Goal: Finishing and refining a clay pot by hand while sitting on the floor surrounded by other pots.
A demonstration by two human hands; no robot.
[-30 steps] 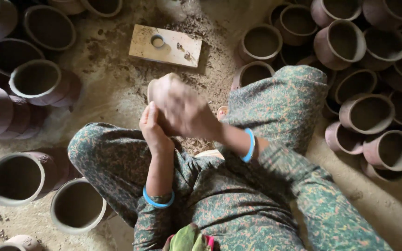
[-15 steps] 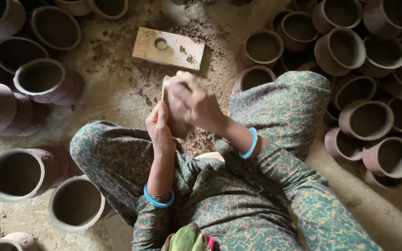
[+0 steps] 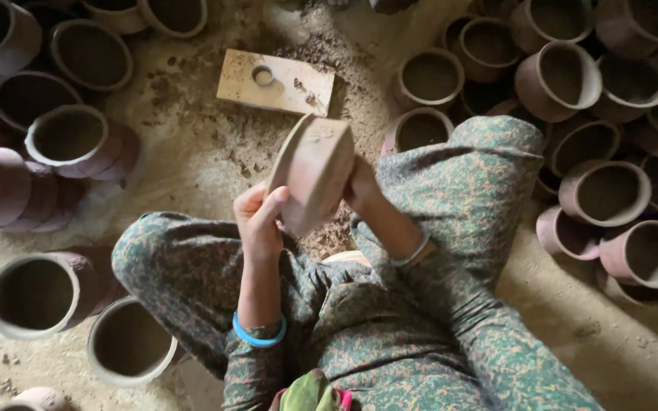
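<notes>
A pale wooden block (image 3: 276,81) with a round hole lies far on the dirt floor (image 3: 192,160). Unfired clay pots (image 3: 70,141) crowd left, more pots (image 3: 607,190) right.

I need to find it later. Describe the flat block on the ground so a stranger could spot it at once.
Start at the person's raised knees; both hands hold a clay pot above them. Just beyond it, on the dirt floor between the two crowds of round pots, lies the wooden block. It alone is flat, rectangular and pale, with one round hole.
</notes>
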